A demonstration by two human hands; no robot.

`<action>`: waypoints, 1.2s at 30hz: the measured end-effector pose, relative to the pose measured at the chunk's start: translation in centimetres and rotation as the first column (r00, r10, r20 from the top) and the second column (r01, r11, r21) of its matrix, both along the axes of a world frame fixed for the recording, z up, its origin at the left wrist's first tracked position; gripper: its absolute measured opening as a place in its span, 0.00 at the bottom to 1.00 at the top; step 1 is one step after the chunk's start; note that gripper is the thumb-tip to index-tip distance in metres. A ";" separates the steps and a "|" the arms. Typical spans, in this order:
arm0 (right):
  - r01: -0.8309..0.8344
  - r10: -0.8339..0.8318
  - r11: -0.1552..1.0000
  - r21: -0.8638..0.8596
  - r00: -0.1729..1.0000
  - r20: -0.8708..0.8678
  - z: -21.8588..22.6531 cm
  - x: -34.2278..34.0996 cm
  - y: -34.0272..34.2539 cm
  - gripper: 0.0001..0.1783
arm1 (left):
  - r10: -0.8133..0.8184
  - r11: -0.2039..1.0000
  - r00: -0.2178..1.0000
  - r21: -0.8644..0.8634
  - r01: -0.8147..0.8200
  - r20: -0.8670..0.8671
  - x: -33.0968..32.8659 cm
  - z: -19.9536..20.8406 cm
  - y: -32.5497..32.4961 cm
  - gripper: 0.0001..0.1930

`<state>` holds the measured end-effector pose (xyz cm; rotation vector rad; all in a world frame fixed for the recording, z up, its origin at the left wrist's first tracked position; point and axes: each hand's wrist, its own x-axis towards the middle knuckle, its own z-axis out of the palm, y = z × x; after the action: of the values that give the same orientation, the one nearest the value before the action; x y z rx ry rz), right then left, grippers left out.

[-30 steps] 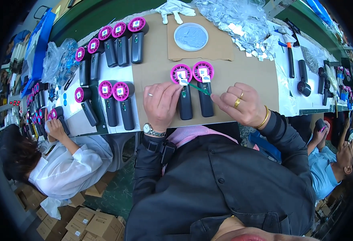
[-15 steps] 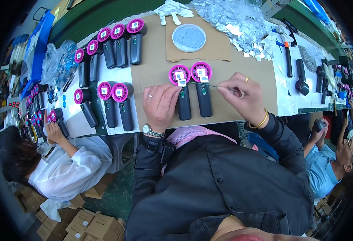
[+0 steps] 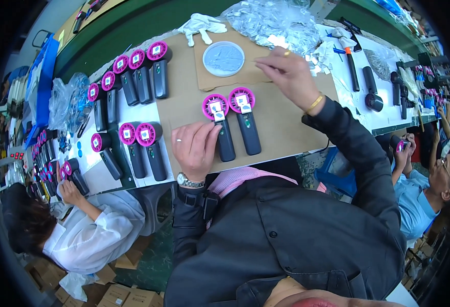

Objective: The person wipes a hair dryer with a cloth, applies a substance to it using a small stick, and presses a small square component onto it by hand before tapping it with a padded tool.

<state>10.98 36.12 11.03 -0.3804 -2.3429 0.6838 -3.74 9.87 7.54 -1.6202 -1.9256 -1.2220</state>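
Observation:
Two handheld fans with pink round heads and dark handles lie side by side before me, the left fan (image 3: 226,140) and the right fan (image 3: 249,134). White square pieces with grey smears sit on both heads. My left hand (image 3: 194,147) is closed in a pinch on a small white square (image 3: 218,115) at the left fan's neck. My right hand (image 3: 289,74) is raised beside a round white dish (image 3: 224,59) of grey paste. Its fingers are pinched as when they held a thin dark stick; the stick itself is hardly visible now.
More pink-headed fans (image 3: 138,77) stand in rows at the left. A white glove (image 3: 202,24), a plastic bag (image 3: 271,23) and loose white squares lie at the back. An orange-and-black hammer (image 3: 352,69) lies at the right. Co-workers sit on both sides.
My right hand has moved from the fans up and away to the dish, still pinched. My left hand stays at the left fan's neck. The whole view has shifted slightly.

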 end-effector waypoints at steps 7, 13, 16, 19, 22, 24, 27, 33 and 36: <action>0.021 -0.042 0.928 0.371 0.998 0.048 0.0 0.6 2.4 0.08 | 0.040 0.999 0.999 -0.018 -0.040 -0.025 0.2 0.4 -0.7 0.12; 0.326 -0.331 0.944 0.060 0.927 0.178 3.5 7.1 6.5 0.06 | 0.060 0.998 0.998 0.006 -0.060 0.033 0.5 0.6 -0.2 0.15; 0.234 -0.219 0.972 -0.004 0.915 0.340 0.8 9.0 7.7 0.06 | 0.050 0.999 0.997 0.010 -0.051 0.058 1.2 0.9 0.8 0.17; 0.263 -0.267 0.962 0.068 0.871 0.413 -1.4 8.5 6.8 0.08 | 0.010 1.000 0.999 -0.023 -0.009 0.032 1.6 1.4 1.7 0.21; 0.319 -0.343 0.938 0.134 0.803 0.487 -2.2 7.4 6.3 0.10 | 0.003 0.999 1.000 -0.049 -0.002 0.027 1.9 1.7 2.0 0.24; 0.413 -0.457 0.886 0.211 0.696 0.553 -2.6 6.5 5.9 0.11 | 0.011 0.998 1.000 -0.069 -0.009 0.021 1.9 1.8 2.0 0.25; 0.409 -0.420 0.900 0.150 0.722 0.550 -2.9 6.9 6.1 0.12 | 0.002 0.991 0.995 -0.132 0.011 0.099 2.2 1.9 2.5 0.31; 0.335 -0.392 0.918 0.212 0.842 0.371 -2.0 8.5 4.7 0.11 | 0.067 0.936 0.995 -0.349 -0.035 0.080 2.8 3.7 3.9 0.38; 0.131 -0.070 0.963 -0.237 0.966 0.250 0.2 8.0 2.8 0.08 | 0.046 0.908 0.996 -0.418 -0.010 0.076 2.6 3.3 4.7 0.39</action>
<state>18.97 38.96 11.28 -0.7282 -2.4450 0.9344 -1.10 14.55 10.88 -1.7514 -2.3815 -0.9185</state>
